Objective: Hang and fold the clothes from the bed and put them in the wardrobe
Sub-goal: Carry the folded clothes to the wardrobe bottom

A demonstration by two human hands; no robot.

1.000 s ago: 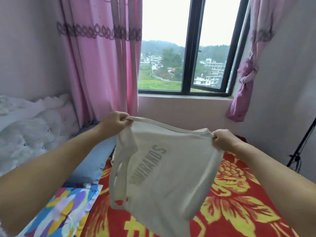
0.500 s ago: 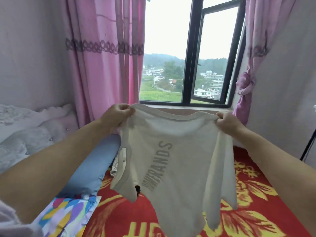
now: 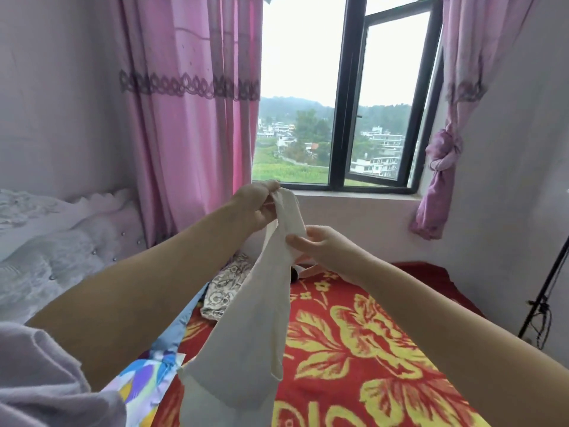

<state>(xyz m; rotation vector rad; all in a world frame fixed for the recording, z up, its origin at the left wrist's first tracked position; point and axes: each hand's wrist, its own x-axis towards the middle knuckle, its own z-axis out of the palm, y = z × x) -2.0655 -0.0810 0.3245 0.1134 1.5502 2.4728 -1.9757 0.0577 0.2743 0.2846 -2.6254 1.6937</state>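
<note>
A person holds a white shirt (image 3: 246, 328) up over a bed (image 3: 369, 349) spread with a red and yellow floral blanket, the left hand (image 3: 255, 204) pinching its top edge and the right hand (image 3: 323, 245) gripping the cloth just below. The shirt hangs in a narrow bunch toward the near edge. A patterned garment (image 3: 224, 291) lies on the bed behind it, near a blue pillow (image 3: 181, 328), below the pink curtain (image 3: 191, 103) and window (image 3: 345, 97).

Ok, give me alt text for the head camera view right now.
Both hands, left hand above right hand, pinch a white T-shirt bunched lengthwise, hanging over a red floral bedspread; pink curtains frame a window.
</note>
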